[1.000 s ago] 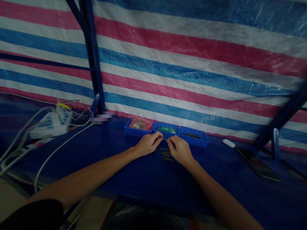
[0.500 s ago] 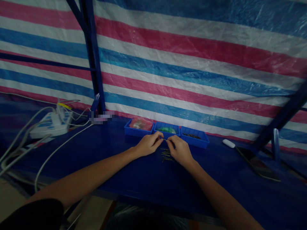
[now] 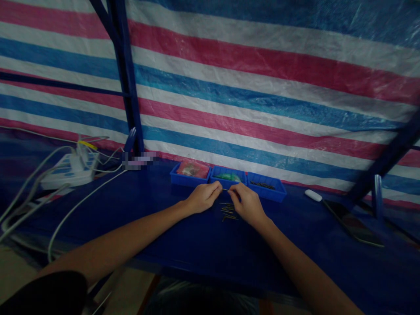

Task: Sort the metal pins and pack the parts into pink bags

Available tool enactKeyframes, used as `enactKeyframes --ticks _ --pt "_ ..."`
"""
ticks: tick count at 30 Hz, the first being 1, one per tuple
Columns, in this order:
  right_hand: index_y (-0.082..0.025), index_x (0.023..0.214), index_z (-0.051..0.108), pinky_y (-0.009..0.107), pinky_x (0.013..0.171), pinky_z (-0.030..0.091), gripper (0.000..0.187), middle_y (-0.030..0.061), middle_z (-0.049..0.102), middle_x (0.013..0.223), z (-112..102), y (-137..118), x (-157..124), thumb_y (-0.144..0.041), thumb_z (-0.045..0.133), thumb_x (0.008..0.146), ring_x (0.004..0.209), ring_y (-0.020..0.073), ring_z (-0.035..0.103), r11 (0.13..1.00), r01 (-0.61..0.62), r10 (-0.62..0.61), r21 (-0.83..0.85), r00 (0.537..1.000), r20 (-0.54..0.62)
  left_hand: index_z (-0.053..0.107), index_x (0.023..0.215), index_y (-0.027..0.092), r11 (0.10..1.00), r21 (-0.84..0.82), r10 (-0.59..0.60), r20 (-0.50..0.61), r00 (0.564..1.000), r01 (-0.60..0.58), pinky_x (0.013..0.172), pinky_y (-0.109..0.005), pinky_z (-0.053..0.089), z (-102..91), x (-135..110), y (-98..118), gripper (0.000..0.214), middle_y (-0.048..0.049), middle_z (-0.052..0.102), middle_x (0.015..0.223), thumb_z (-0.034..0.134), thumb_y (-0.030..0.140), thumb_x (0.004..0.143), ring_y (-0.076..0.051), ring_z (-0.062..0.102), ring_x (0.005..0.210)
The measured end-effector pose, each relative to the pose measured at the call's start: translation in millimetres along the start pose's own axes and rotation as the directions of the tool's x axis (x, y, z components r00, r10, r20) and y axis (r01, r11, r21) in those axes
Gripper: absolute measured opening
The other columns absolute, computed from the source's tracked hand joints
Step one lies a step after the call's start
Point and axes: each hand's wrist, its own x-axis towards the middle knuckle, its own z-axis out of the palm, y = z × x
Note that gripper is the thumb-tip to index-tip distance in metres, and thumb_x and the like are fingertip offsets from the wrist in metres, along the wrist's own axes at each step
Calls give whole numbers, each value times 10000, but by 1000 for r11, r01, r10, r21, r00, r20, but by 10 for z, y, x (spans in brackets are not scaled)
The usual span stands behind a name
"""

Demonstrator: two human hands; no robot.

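Note:
Between my two hands runs a thin, light-coloured rod [image 3: 225, 189], too small to name more exactly. My left hand [image 3: 204, 197] is closed in a pinch at its left end. My right hand [image 3: 247, 202] pinches the other end between thumb and fingers. Several thin dark metal pieces [image 3: 229, 211] lie on the blue table just below and between the hands. Behind the hands stand three blue bins in a row: a left bin [image 3: 183, 180] with a reddish plastic bag, a middle bin [image 3: 244, 178] with green contents, and a right bin [image 3: 278, 195] with dark thin pieces.
On the left sits a white power strip [image 3: 70, 173] with cables [image 3: 65, 218] trailing over the blue table [image 3: 210, 258]. A white oval object [image 3: 313, 195] and a phone [image 3: 352, 223] lie at the right. Blue metal posts [image 3: 129, 87] and a striped sheet [image 3: 246, 87] stand behind.
The fingers of my left hand have curled in more tightly around the rod's end. My right hand has shifted very slightly; the bins and loose pieces stay put.

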Motion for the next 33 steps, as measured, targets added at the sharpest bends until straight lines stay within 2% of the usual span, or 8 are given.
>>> enactKeyframes --ticks 3,6,10,12,14,18,22,33 --pt "-183 850 607 270 681 418 246 63 629 782 -139 207 48 -284 391 912 727 175 588 995 -74 63 -71 987 -146 552 918 183 1000 11 9 18 1000 -9 574 -223 384 11 7 -2 216 12 592 686 368 296 934 -121 560 608" --pt "-159 912 622 284 635 399 330 71 635 770 -324 541 49 -406 404 896 683 190 579 935 -320 263 -149 913 -313 565 984 192 999 43 14 46 999 -16 591 -229 396 51 12 -49 185 11 613 732 420 280 911 -121 563 620" --pt "-134 989 629 282 588 364 438 51 621 658 -490 864 -3 -489 398 880 610 197 571 861 -496 435 -116 835 -338 582 1008 195 996 80 39 101 994 -47 675 -249 427 113 8 -157 171 -6 614 806 504 251 867 -140 578 733" --pt "-137 925 648 283 597 363 426 60 624 653 -486 876 -12 -471 386 887 624 200 582 867 -487 434 -102 841 -323 606 996 201 991 104 74 145 987 -90 742 -270 429 127 10 -192 166 -22 613 863 544 261 855 -158 573 822" --pt "-148 879 656 281 602 363 393 63 634 669 -421 785 -2 -439 392 891 633 197 586 896 -433 395 -101 879 -268 634 977 212 985 129 87 185 979 -112 798 -296 416 131 17 -197 156 -31 614 912 572 276 849 -175 558 886" --pt "-180 874 651 262 607 366 283 36 648 700 -195 424 30 -365 437 889 629 167 582 965 -251 251 -72 968 -11 667 928 233 978 187 47 211 976 -87 815 -320 391 149 34 -143 117 -29 612 952 608 265 832 -197 526 934" --pt "-210 886 642 248 583 349 192 9 644 721 -6 145 13 -322 486 879 629 147 572 986 -154 162 -59 970 182 648 845 197 971 227 25 212 977 -74 776 -307 385 188 35 -124 79 -32 611 917 569 199 847 -198 510 914" --pt "-206 898 602 240 611 372 77 -6 597 727 94 136 -41 -221 556 838 639 131 539 997 -74 70 11 974 216 565 864 162 985 110 124 74 990 -131 784 -294 403 140 53 -124 157 -37 593 848 422 181 925 -173 497 848"
